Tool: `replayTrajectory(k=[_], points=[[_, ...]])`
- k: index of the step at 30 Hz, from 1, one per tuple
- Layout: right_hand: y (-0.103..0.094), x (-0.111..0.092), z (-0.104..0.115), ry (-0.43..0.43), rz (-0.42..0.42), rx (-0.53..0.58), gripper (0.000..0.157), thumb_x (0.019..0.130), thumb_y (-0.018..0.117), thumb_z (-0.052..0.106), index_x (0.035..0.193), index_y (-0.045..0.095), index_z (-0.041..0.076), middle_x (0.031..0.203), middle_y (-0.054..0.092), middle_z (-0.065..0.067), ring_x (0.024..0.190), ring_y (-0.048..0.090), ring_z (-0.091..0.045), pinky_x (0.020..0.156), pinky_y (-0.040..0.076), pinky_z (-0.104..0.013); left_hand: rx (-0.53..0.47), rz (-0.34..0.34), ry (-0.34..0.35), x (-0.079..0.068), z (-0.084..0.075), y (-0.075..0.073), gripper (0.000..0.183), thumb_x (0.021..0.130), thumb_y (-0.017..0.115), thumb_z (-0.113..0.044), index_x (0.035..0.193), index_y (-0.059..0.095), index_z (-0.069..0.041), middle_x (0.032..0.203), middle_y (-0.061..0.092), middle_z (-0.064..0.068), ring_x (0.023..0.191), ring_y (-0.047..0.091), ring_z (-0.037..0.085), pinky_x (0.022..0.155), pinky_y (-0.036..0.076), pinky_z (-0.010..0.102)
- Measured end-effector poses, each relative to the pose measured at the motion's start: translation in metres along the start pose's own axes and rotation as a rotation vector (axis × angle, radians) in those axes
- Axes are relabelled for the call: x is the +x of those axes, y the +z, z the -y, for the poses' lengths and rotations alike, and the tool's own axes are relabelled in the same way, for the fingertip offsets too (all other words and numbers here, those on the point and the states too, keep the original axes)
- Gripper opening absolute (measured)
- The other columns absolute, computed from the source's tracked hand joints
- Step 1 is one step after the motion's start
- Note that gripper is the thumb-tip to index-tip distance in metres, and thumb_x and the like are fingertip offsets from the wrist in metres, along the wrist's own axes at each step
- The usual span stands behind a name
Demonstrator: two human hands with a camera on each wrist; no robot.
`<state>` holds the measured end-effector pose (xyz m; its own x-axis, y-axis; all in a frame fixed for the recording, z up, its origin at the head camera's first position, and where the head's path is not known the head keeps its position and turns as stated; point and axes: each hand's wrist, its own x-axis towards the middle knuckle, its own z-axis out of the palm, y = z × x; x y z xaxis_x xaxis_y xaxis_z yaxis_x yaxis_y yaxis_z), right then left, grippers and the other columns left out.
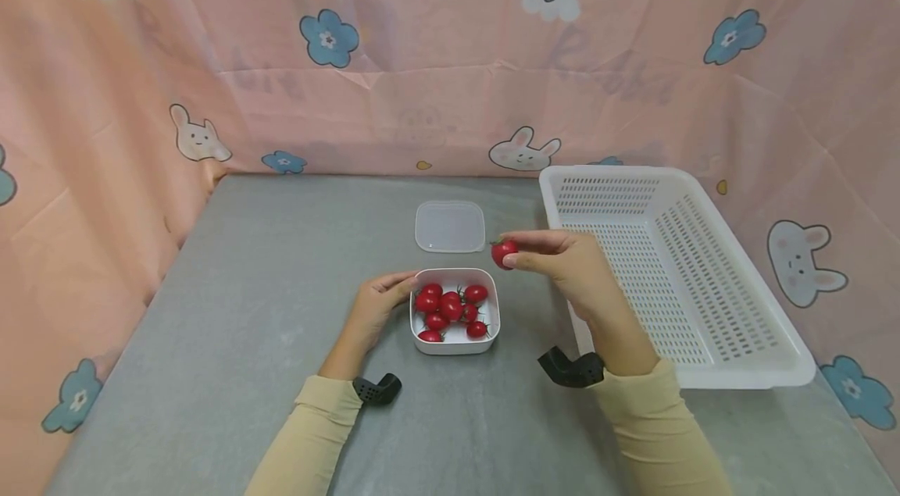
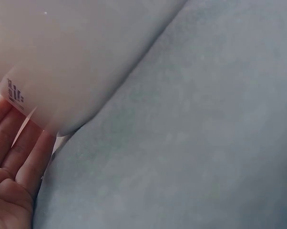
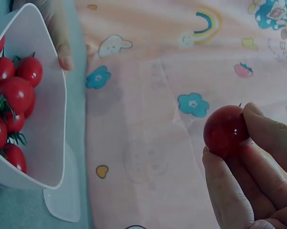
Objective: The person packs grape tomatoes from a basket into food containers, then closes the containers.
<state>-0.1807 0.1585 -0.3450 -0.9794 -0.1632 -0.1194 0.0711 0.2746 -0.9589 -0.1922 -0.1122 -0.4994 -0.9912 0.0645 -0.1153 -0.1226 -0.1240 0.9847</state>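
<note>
Tomato (image 1: 502,251) is pinched aloft by right hand (image 1: 578,268), box (image 1: 455,350) touched by straight-fingered left hand (image 1: 375,311); seemingly mid-transfer, light grip needed next.

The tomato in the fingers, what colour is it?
The cherry tomato is red, clearest from the right wrist.

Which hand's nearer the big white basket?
Right. The right hand, pinching a tomato, overlaps the left rim of the basket in the head view. The left hand is farther off, at the small container's left side.
</note>
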Motion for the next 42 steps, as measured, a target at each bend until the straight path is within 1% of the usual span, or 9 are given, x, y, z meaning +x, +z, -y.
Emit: replayTrajectory(k=[3,5,11,14,17,24,29,35,42], points=[[0.004,0.000,-0.001,-0.008,0.001,0.026,0.042,0.084,0.080,0.019,0.120,0.070,0.000,0.089,0.076,0.016,0.089,0.072,-0.006,0.091,0.049,-0.025,-0.003,0.001,0.004,0.000,0.000,0.000,0.033,0.093,0.066,-0.008,0.120,0.065,0.011,0.100,0.075,-0.010,0.093,0.067,0.001,0.086,0.055,0.022],[0.007,0.000,-0.001,-0.007,-0.003,0.024,0.042,0.084,0.080,0.020,0.120,0.070,0.001,0.091,0.077,0.014,0.089,0.072,-0.007,0.090,0.052,-0.025,-0.005,0.001,0.006,0.000,0.001,0.001,0.033,0.093,0.066,-0.008,0.120,0.065,0.012,0.099,0.075,-0.010,0.092,0.068,0.001,0.085,0.056,0.021],[0.015,0.000,-0.004,0.041,-0.004,0.001,0.041,0.084,0.080,0.029,0.120,0.073,0.010,0.104,0.078,0.001,0.103,0.068,-0.014,0.104,0.046,-0.042,-0.006,-0.001,0.015,0.001,0.002,0.000,0.033,0.093,0.066,-0.007,0.119,0.065,0.013,0.099,0.075,-0.008,0.091,0.068,0.001,0.085,0.056,0.021],[0.019,0.001,-0.005,0.054,0.001,-0.005,0.041,0.084,0.080,0.031,0.120,0.073,0.012,0.109,0.077,-0.001,0.112,0.064,-0.019,0.108,0.043,-0.048,-0.007,-0.002,0.017,0.001,0.002,0.000,0.033,0.093,0.066,-0.007,0.119,0.065,0.013,0.099,0.075,-0.008,0.091,0.068,0.001,0.085,0.056,0.021],[0.023,0.002,-0.006,0.063,0.002,0.007,0.041,0.083,0.081,0.031,0.119,0.073,0.012,0.112,0.076,-0.002,0.117,0.061,-0.021,0.110,0.042,-0.049,-0.007,-0.003,0.017,0.001,0.003,0.000,0.033,0.093,0.066,-0.007,0.119,0.064,0.013,0.097,0.075,-0.009,0.090,0.068,0.001,0.084,0.056,0.021],[0.031,0.006,-0.009,0.032,-0.002,0.021,0.040,0.086,0.079,0.023,0.120,0.071,0.005,0.116,0.074,-0.010,0.121,0.060,-0.027,0.111,0.040,-0.052,0.000,-0.003,0.019,0.001,0.003,-0.001,0.033,0.094,0.066,-0.007,0.119,0.065,0.013,0.095,0.075,-0.012,0.089,0.068,0.000,0.084,0.056,0.020],[0.037,0.009,-0.013,0.030,0.013,0.026,0.039,0.087,0.077,0.024,0.122,0.071,0.006,0.117,0.074,-0.011,0.123,0.058,-0.027,0.114,0.035,-0.054,-0.010,-0.006,0.016,0.002,0.004,-0.001,0.033,0.093,0.066,-0.007,0.119,0.064,0.014,0.095,0.075,-0.011,0.088,0.069,0.001,0.083,0.056,0.020],[0.047,0.015,-0.022,0.077,0.028,0.030,0.037,0.087,0.077,0.024,0.121,0.072,0.009,0.115,0.075,-0.010,0.120,0.061,-0.024,0.113,0.039,-0.050,-0.002,-0.011,0.010,0.002,0.004,-0.002,0.033,0.093,0.067,-0.008,0.119,0.065,0.013,0.097,0.075,-0.009,0.089,0.069,0.000,0.084,0.056,0.020],[0.060,0.021,-0.037,0.087,0.030,-0.003,0.034,0.085,0.078,0.022,0.117,0.074,0.010,0.108,0.077,-0.009,0.098,0.072,-0.018,0.105,0.049,-0.043,0.016,-0.006,-0.002,0.002,0.004,-0.002,0.034,0.093,0.067,-0.010,0.119,0.066,0.011,0.099,0.075,-0.007,0.090,0.068,0.001,0.085,0.055,0.021]])
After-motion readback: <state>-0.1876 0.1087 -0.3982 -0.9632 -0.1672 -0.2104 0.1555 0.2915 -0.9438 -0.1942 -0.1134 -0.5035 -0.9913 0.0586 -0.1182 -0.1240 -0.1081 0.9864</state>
